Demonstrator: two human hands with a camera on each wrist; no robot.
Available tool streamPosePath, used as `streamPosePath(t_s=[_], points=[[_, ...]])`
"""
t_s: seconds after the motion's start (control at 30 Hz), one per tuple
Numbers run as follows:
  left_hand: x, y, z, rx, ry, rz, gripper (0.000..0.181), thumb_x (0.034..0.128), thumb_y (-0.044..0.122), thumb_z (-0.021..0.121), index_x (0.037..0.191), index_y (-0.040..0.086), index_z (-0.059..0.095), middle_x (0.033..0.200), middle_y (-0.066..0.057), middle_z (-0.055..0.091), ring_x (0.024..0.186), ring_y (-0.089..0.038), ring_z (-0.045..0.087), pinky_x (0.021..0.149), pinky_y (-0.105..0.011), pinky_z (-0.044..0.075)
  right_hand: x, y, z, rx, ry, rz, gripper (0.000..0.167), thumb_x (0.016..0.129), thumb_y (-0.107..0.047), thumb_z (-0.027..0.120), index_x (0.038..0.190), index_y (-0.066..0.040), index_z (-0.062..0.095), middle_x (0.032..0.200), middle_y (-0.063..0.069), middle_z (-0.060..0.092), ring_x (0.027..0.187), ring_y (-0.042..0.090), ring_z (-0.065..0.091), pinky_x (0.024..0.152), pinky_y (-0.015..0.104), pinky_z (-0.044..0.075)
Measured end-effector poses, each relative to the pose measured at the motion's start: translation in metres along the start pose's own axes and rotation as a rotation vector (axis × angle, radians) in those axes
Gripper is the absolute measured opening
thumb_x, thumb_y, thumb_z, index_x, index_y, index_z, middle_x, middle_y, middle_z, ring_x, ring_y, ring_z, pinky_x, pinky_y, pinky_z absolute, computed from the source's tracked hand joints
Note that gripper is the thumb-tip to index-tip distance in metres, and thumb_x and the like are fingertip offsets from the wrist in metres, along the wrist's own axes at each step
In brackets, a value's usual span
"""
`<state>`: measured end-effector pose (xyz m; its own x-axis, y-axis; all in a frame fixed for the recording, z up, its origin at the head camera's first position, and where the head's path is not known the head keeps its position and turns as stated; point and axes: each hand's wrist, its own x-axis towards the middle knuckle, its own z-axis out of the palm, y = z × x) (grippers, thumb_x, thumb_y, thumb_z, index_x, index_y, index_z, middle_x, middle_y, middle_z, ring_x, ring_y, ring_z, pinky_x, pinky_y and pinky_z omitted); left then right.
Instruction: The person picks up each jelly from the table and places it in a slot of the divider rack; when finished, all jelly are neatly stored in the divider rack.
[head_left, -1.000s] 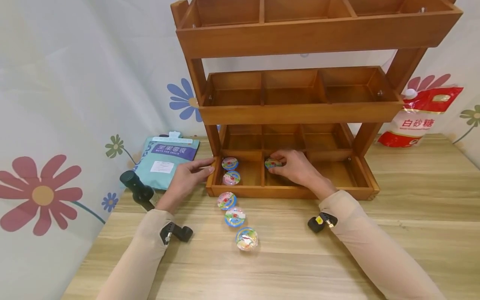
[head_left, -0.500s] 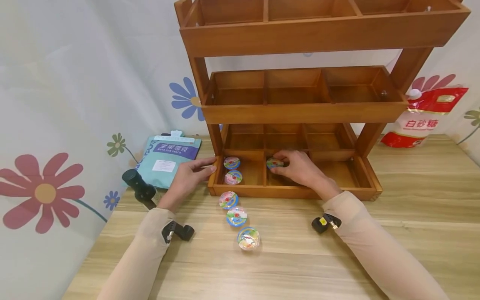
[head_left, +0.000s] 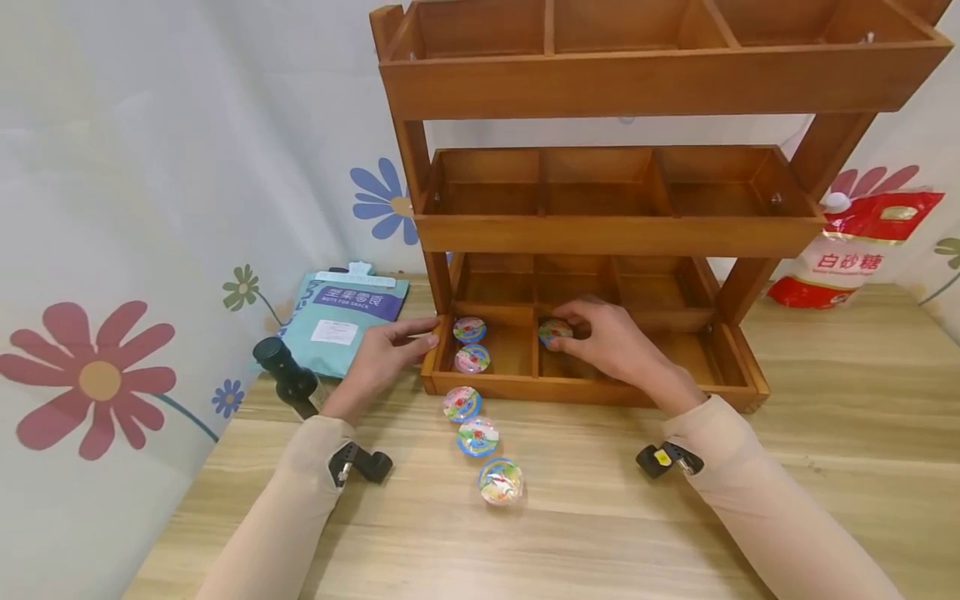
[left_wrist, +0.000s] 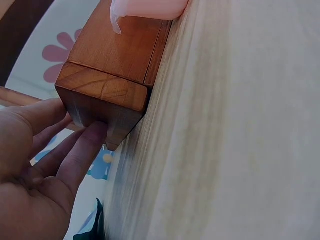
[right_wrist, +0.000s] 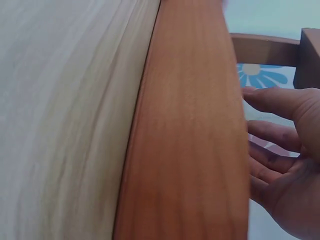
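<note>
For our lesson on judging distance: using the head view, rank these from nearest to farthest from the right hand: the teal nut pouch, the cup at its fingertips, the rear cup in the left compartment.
1. Pinched cup: at the right hand's fingertips.
2. Rear cup: to the left, in the left compartment.
3. Teal nut pouch: farther left, outside the rack.

A teal pouch (head_left: 341, 318) reads "NUTS FOR SNACK", a red-white bag (head_left: 851, 252) "白砂糖".

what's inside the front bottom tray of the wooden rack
Two lidded cups in the left compartment, and a third cup in the middle compartment, pinched by the right hand. Anything beneath that hand is hidden.
</note>
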<state>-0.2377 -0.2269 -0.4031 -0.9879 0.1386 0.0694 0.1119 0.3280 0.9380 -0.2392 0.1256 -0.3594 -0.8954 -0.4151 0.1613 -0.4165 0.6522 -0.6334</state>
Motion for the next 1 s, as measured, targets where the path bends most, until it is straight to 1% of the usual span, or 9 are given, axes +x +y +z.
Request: streamPosePath(t_s=[0.17, 0.33, 0.47, 0.57, 0.77, 0.87, 1.0], points=[[0.000, 0.002, 0.001, 0.012, 0.005, 0.001, 0.041, 0.1033, 0.018, 0.073, 0.142, 0.005, 0.068, 0.138, -0.016, 0.069, 0.115, -0.030, 0.072, 0.091, -0.036, 0.063, -0.010, -0.009, -0.001, 0.045, 0.000, -0.049, 0.047, 0.099, -0.020, 0.079, 0.139, 0.002, 0.066, 0.135, 0.019, 0.065, 0.123, 0.038, 0.063, 0.102, 0.055, 0.056], [-0.001, 0.003, 0.001, 0.021, 0.001, -0.004, 0.041, 0.1039, 0.018, 0.073, 0.143, 0.005, 0.068, 0.139, -0.016, 0.068, 0.117, -0.031, 0.071, 0.092, -0.035, 0.063, -0.019, -0.022, 0.000, 0.086, -0.028, -0.109, 0.044, 0.098, -0.019, 0.081, 0.137, -0.003, 0.068, 0.134, 0.015, 0.067, 0.120, 0.036, 0.067, 0.100, 0.053, 0.058], [-0.002, 0.003, 0.001, 0.014, 0.000, -0.013, 0.041, 0.1040, 0.017, 0.072, 0.143, 0.005, 0.068, 0.139, -0.016, 0.068, 0.117, -0.030, 0.071, 0.092, -0.034, 0.063, -0.027, -0.032, 0.003, 0.086, -0.040, -0.167, 0.043, 0.096, -0.019, 0.083, 0.134, -0.006, 0.071, 0.130, 0.010, 0.069, 0.117, 0.034, 0.069, 0.101, 0.049, 0.058], [-0.002, 0.002, 0.001, 0.012, 0.000, -0.010, 0.041, 0.1037, 0.017, 0.073, 0.143, 0.005, 0.068, 0.139, -0.017, 0.068, 0.116, -0.030, 0.072, 0.091, -0.034, 0.063, -0.033, -0.038, 0.005, 0.095, -0.046, -0.211, 0.041, 0.095, -0.019, 0.084, 0.132, -0.006, 0.072, 0.127, 0.007, 0.071, 0.116, 0.033, 0.069, 0.100, 0.049, 0.058], [-0.001, 0.000, 0.001, 0.019, 0.002, -0.006, 0.041, 0.1025, 0.019, 0.075, 0.141, 0.006, 0.069, 0.137, -0.018, 0.069, 0.115, -0.031, 0.072, 0.089, -0.032, 0.063, -0.041, -0.047, 0.009, 0.152, -0.074, -0.289, 0.037, 0.094, -0.015, 0.085, 0.128, -0.004, 0.074, 0.121, 0.005, 0.072, 0.110, 0.033, 0.071, 0.096, 0.047, 0.060], [-0.001, -0.001, 0.000, 0.021, -0.002, -0.005, 0.041, 0.1025, 0.019, 0.075, 0.141, 0.006, 0.069, 0.137, -0.018, 0.069, 0.115, -0.031, 0.072, 0.089, -0.032, 0.063, -0.044, -0.050, 0.011, 0.160, -0.097, -0.308, 0.038, 0.093, -0.015, 0.085, 0.128, -0.005, 0.074, 0.121, 0.005, 0.073, 0.110, 0.032, 0.071, 0.096, 0.045, 0.061], [0.000, -0.001, 0.000, 0.025, -0.005, 0.002, 0.041, 0.1027, 0.019, 0.074, 0.141, 0.006, 0.069, 0.137, -0.017, 0.069, 0.115, -0.032, 0.072, 0.090, -0.035, 0.063, -0.045, -0.051, 0.014, 0.170, -0.132, -0.329, 0.037, 0.093, -0.015, 0.085, 0.127, -0.005, 0.075, 0.120, 0.005, 0.075, 0.111, 0.027, 0.071, 0.097, 0.043, 0.060]])
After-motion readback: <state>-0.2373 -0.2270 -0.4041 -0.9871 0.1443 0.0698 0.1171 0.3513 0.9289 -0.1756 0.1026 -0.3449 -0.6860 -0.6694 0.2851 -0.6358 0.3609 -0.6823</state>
